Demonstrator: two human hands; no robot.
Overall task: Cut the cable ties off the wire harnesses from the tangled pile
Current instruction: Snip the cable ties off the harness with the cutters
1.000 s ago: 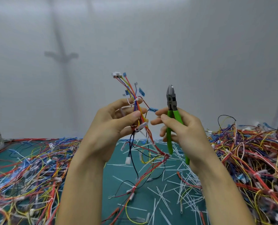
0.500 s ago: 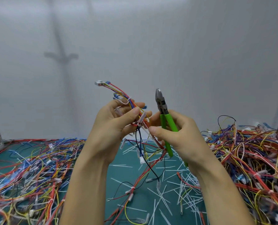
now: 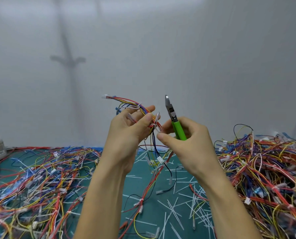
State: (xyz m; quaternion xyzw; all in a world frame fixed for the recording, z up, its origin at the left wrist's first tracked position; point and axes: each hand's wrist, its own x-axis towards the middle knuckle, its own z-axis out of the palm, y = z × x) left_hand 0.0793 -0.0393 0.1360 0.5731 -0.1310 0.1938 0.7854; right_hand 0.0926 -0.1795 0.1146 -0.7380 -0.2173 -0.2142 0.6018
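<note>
While the left hand (image 3: 126, 133) pinches the wire harness (image 3: 136, 105) between thumb and curled fingers, right at a white cable tie (image 3: 153, 125), the right hand (image 3: 190, 142) wraps its fingers round the green handles of the cutters (image 3: 171, 115). The cutters sit just beside the bundle at its 3 o'clock, nose pointing to 12. From the pinch the harness fans toward 10 o'clock to a white connector (image 3: 105, 96) and hangs toward 6 over the teal mat (image 3: 149, 209), which is strewn with cut tie pieces (image 3: 171, 207). Tangled wire piles lie at the mat's 9 o'clock (image 3: 31, 178) and 3 o'clock (image 3: 264, 169).
</note>
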